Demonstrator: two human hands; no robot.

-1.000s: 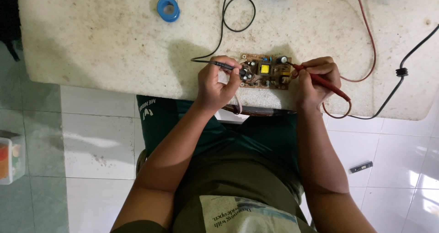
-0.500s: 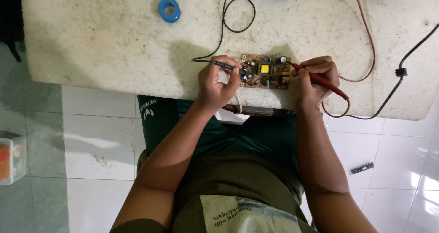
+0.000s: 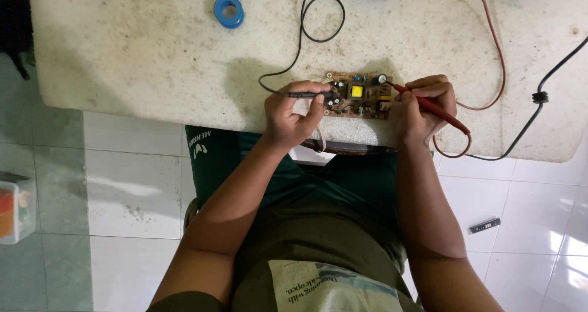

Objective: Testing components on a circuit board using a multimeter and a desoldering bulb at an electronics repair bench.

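The left hand [image 3: 293,117] pinches a black probe [image 3: 306,94], its grip closed round the shaft with the tip at the left end of the brown circuit board [image 3: 358,95]. The right hand [image 3: 422,103] is clamped on a red probe [image 3: 429,106] touching the board's right end. The board lies flat near the front edge of the desk [image 3: 122,60]. Steady contact calls for braced wrists and tips kept off neighbouring parts — the board looks crowded. The red lead [image 3: 490,42] loops behind, the black lead [image 3: 306,24] coils above — either could drag. A blue tape roll [image 3: 229,11] sits well apart.
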